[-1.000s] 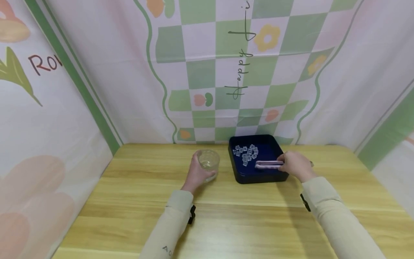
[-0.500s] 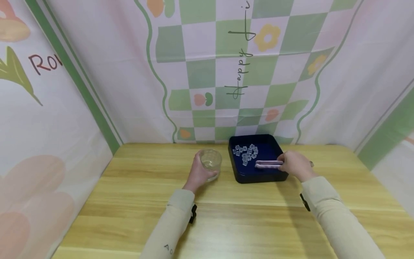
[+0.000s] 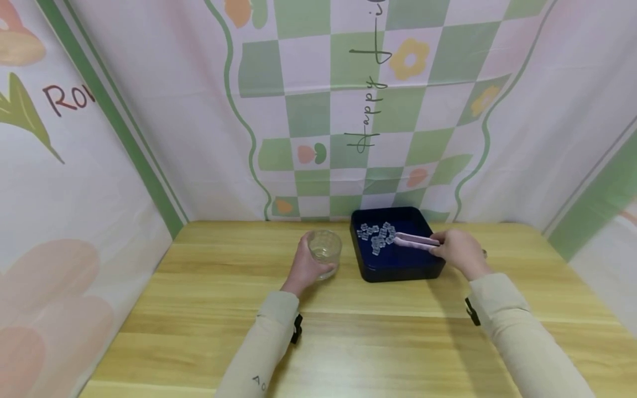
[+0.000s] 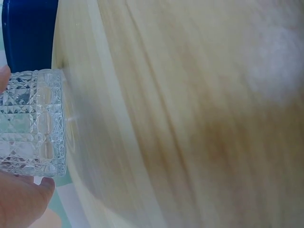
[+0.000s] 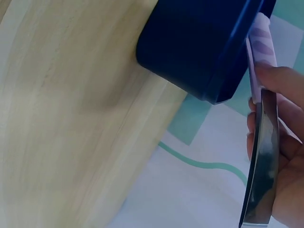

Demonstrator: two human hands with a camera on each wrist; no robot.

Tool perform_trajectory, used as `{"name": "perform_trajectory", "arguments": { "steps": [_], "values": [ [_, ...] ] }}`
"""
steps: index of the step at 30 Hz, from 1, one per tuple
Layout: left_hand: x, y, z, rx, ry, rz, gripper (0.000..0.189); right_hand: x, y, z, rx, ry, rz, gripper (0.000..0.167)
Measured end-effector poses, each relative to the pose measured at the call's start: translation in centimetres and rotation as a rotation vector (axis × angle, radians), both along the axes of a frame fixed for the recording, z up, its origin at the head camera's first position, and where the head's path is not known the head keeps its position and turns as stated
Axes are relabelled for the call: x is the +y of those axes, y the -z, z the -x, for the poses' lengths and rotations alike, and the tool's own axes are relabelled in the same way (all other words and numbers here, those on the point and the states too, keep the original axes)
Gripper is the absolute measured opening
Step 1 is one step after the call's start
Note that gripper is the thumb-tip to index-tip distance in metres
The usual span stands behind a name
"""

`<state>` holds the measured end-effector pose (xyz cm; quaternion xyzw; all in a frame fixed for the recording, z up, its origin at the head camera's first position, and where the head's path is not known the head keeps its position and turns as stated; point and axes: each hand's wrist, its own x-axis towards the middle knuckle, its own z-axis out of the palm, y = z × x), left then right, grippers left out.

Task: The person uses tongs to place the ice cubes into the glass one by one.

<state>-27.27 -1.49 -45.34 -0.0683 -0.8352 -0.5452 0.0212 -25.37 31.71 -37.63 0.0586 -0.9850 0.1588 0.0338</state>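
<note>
My left hand [image 3: 304, 267] grips a clear cut-glass tumbler [image 3: 324, 247] from its left side, just left of a dark blue tray [image 3: 398, 273]. In the left wrist view the patterned wall of the tumbler [image 4: 33, 121] shows between thumb and fingers. My right hand [image 3: 460, 251] holds a pair of tongs [image 3: 418, 242] with pale pink-purple tips over the tray's right rim. Their tips are right by a cluster of small clear cubes [image 3: 382, 239] in the tray. A metal rear part of the tongs [image 5: 266, 156] shows in the right wrist view.
The wooden table [image 3: 318, 337] extends in front of both forearms. Behind the tray hangs a printed green-and-white checked cloth [image 3: 348, 182], right at the table's back edge. Another printed cloth [image 3: 74, 221] hangs at the left.
My right hand has swung the tongs so their tips moved away from me, up to the cubes. The left hand and tumbler have shifted slightly right.
</note>
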Motion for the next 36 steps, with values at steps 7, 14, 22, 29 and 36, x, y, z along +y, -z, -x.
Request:
{"name": "perform_trajectory", "arguments": {
  "steps": [7, 14, 22, 29, 36],
  "values": [
    [0.0, 0.0, -0.1, -0.011, 0.004, 0.01, 0.101, -0.5, -0.7, -0.2, 0.095, 0.062, 0.094, 0.035],
    [-0.1, 0.1, 0.0, -0.01, 0.01, 0.006, 0.101, -2.1, -1.9, -0.3, 0.143, 0.065, 0.116, 0.034],
    [-0.1, 0.1, 0.2, -0.022, 0.014, 0.011, 0.102, -5.1, -2.5, -0.4, 0.247, 0.016, 0.152, 0.028],
    [-0.1, -0.1, 0.0, -0.019, 0.012, 0.001, 0.102, -7.6, -2.5, -0.6, 0.272, -0.046, 0.158, 0.027],
    [-0.2, -0.1, 0.0, -0.031, 0.014, -0.02, 0.101, -9.8, -2.2, -0.9, 0.213, -0.068, 0.158, 0.028]
  ]
}}
